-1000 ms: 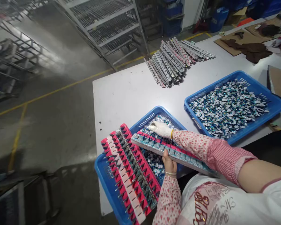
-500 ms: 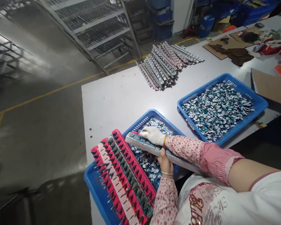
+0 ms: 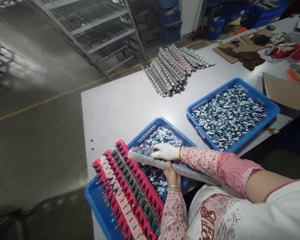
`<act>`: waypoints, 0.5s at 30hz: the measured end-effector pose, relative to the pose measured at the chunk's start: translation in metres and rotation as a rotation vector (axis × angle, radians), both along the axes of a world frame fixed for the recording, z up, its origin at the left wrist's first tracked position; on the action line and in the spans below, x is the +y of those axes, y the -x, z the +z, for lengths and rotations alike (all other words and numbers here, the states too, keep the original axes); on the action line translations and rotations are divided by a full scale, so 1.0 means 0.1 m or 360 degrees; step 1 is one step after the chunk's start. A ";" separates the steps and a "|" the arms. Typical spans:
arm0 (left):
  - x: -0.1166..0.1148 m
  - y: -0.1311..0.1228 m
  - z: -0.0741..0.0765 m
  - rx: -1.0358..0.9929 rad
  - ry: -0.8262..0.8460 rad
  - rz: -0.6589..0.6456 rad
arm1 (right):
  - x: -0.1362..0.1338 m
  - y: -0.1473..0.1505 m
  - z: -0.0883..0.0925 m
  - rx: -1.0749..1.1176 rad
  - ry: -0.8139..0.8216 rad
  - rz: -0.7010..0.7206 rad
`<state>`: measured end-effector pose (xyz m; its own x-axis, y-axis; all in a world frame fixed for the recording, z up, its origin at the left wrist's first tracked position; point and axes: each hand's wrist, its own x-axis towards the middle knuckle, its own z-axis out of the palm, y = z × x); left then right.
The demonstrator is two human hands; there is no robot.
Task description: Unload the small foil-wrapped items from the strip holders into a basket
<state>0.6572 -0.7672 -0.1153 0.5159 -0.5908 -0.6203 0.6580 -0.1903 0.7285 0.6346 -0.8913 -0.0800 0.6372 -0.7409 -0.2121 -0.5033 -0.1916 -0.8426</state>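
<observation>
My left hand (image 3: 172, 175), bare with a bracelet, grips a long pale padded bar (image 3: 146, 159) by its side, thumb up against it. Along the bar's top runs a shiny teal strip with small pieces set in a row. My right hand (image 3: 166, 152), in a white glove, rests on this top with its fingers bent and pressed together; what they pinch is hidden. Below the bar, a blue basket (image 3: 143, 132) holds many small white and teal pieces. Beside my left hand, pink, pale and glittery bars (image 3: 130, 190) with rows of dark pointed clips lie across the basket.
A second blue basket (image 3: 252, 140) of similar pieces stands to the right on the white table (image 3: 110, 113). Farther back lies a pile of thin strips (image 3: 168, 71). Cardboard (image 3: 286, 91) and brown cloth (image 3: 251, 60) are at the right. A metal rack (image 3: 102, 30) stands beyond the table.
My gloved hand has moved slightly along the bar toward my left hand, its fingers now more bent. The pink bit at its fingertips no longer shows there. The view has shifted a little.
</observation>
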 end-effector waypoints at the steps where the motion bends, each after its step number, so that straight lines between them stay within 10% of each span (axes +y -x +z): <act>1: 0.00 -0.01 0.03 -0.0022 -0.0077 -0.0014 | 0.07 -0.04 0.01 -0.0057 0.0038 -0.0007; 9: -0.02 -0.18 0.06 -0.0208 -0.0169 -0.0177 | -0.32 0.06 -0.05 -0.0074 -0.0160 -0.0615; 15: -0.19 -0.26 0.31 -0.0241 0.0034 -0.0234 | 0.07 0.93 0.13 -0.0004 -0.0199 0.0223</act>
<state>0.6830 -0.7857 -0.0838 0.5095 -0.6790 -0.5286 0.5069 -0.2595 0.8220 0.5418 -0.8848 -0.0671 0.7328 -0.6131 -0.2953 -0.4770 -0.1533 -0.8654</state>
